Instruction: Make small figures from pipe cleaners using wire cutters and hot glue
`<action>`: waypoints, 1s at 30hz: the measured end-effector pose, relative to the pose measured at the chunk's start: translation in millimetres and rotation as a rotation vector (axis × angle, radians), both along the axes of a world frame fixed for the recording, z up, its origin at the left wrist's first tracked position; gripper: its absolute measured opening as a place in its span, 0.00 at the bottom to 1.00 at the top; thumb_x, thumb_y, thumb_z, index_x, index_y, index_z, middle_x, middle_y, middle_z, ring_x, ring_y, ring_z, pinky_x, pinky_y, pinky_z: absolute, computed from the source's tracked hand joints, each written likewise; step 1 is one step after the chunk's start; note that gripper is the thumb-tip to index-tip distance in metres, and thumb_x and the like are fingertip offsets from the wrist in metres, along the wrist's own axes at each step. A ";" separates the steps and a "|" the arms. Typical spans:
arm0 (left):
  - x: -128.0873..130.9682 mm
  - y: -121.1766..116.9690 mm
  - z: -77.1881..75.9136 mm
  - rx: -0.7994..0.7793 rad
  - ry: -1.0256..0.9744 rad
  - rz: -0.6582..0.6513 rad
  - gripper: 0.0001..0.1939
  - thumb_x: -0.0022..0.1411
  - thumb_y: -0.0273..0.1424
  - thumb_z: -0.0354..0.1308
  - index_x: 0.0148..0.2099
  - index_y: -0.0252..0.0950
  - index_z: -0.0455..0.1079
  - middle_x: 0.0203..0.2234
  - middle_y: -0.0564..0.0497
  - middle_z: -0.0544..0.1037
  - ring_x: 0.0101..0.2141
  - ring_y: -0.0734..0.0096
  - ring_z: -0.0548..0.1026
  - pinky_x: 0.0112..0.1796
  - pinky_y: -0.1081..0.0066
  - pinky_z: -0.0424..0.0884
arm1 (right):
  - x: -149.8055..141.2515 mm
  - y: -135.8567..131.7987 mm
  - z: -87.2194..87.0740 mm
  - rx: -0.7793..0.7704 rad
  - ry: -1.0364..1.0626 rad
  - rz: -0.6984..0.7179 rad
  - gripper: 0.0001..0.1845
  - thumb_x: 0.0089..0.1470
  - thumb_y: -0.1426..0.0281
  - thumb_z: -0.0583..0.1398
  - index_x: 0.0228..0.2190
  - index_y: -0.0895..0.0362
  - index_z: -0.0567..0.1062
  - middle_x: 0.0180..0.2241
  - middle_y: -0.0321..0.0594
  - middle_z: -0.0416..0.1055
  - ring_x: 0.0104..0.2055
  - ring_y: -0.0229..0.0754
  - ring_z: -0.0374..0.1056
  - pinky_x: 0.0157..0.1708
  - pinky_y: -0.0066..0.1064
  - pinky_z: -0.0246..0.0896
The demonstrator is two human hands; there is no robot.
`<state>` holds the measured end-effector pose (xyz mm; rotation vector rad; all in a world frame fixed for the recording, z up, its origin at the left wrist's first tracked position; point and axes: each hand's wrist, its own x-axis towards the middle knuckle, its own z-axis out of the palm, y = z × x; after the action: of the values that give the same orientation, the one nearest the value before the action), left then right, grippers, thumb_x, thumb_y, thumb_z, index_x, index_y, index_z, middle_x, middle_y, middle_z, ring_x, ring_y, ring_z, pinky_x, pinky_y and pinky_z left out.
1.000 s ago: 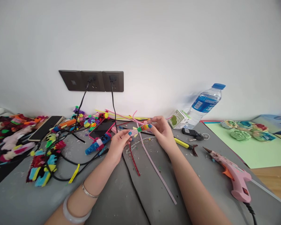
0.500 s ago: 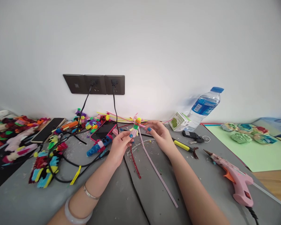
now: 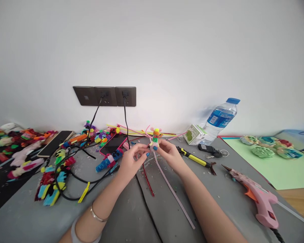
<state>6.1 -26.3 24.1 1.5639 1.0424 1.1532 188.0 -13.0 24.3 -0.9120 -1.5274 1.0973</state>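
Observation:
A small pipe-cleaner figure (image 3: 155,135) with pink ears, a yellow top, an orange and green middle and a pale pink lower part stands upright at my right hand (image 3: 170,154). The thumb and fingers of that hand pinch its lower part. To its left is my left hand (image 3: 133,158), thumb and index finger apart, fingertips close beside the figure; whether they touch it is unclear. A long pale pink pipe cleaner (image 3: 173,190) slants across the table below the right hand. Under the left hand lies a red tinsel pipe cleaner (image 3: 148,180).
Pliers with yellow handles (image 3: 196,158), car keys (image 3: 212,150), a juice box (image 3: 194,135) and a tilted water bottle (image 3: 220,118) are at right. A pink glue gun (image 3: 259,199) lies nearer. Black cables (image 3: 73,197), phones (image 3: 56,143) and pipe-cleaner figures (image 3: 52,184) crowd the left.
The figure has passed from my left hand's pinch to my right hand's, shifting slightly right. My left thumb has come away from it. The whole view has shifted slightly.

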 end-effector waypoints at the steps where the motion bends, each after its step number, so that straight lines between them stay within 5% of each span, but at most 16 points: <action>1: -4.6 0.1 3.4 0.087 0.079 0.057 0.13 0.57 0.29 0.61 0.46 0.39 0.73 0.36 0.48 0.81 0.32 0.69 0.76 0.35 0.71 0.67 | 2.3 1.1 -0.1 -0.003 0.018 -0.028 0.20 0.54 0.49 0.63 0.32 0.54 0.75 0.33 0.40 0.75 0.37 0.45 0.71 0.40 0.36 0.66; 5: -30.5 9.6 12.7 0.315 0.084 0.461 0.13 0.57 0.27 0.60 0.45 0.40 0.66 0.32 0.52 0.76 0.31 0.71 0.74 0.37 0.71 0.68 | 9.8 5.9 -3.2 -0.009 0.080 -0.139 0.19 0.52 0.50 0.64 0.33 0.53 0.75 0.33 0.39 0.75 0.35 0.44 0.70 0.39 0.36 0.68; 8: -52.9 24.9 10.6 0.366 0.165 0.629 0.19 0.59 0.25 0.55 0.52 0.39 0.59 0.43 0.46 0.75 0.38 0.67 0.77 0.43 0.68 0.70 | 12.4 8.5 -6.0 -0.011 0.079 -0.195 0.20 0.50 0.48 0.64 0.31 0.53 0.74 0.33 0.40 0.75 0.34 0.44 0.69 0.37 0.37 0.68; 11: -68.3 37.3 0.6 0.283 0.460 0.581 0.27 0.58 0.23 0.54 0.59 0.37 0.56 0.56 0.37 0.71 0.49 0.56 0.76 0.50 0.59 0.69 | 13.7 9.7 -8.2 -0.030 0.076 -0.225 0.21 0.50 0.48 0.64 0.31 0.53 0.74 0.32 0.40 0.74 0.32 0.43 0.69 0.37 0.37 0.69; 16: -72.3 40.2 -13.0 0.201 0.798 0.487 0.27 0.59 0.26 0.54 0.61 0.37 0.60 0.56 0.34 0.72 0.54 0.45 0.73 0.57 0.43 0.59 | 15.8 11.2 -10.6 -0.015 0.056 -0.238 0.20 0.52 0.49 0.63 0.32 0.53 0.73 0.31 0.39 0.73 0.32 0.43 0.68 0.36 0.36 0.68; 20: -69.1 36.9 -10.1 0.146 0.878 0.463 0.27 0.62 0.28 0.50 0.64 0.40 0.57 0.57 0.38 0.73 0.52 0.49 0.75 0.60 0.37 0.50 | 15.9 11.3 -9.6 -0.019 0.051 -0.244 0.22 0.51 0.48 0.64 0.32 0.54 0.73 0.31 0.40 0.73 0.31 0.42 0.68 0.35 0.35 0.67; 30: -69.6 38.4 -8.6 0.171 0.851 0.496 0.23 0.61 0.27 0.51 0.59 0.39 0.62 0.53 0.40 0.76 0.50 0.49 0.76 0.58 0.38 0.55 | 13.7 11.5 -9.1 -0.028 0.044 -0.230 0.20 0.51 0.49 0.64 0.31 0.54 0.73 0.30 0.39 0.71 0.31 0.42 0.67 0.34 0.34 0.66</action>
<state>-63.5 12.1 15.6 2.0644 2.0166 0.8873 201.6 -1.4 15.2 -1.0476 -1.3374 0.9676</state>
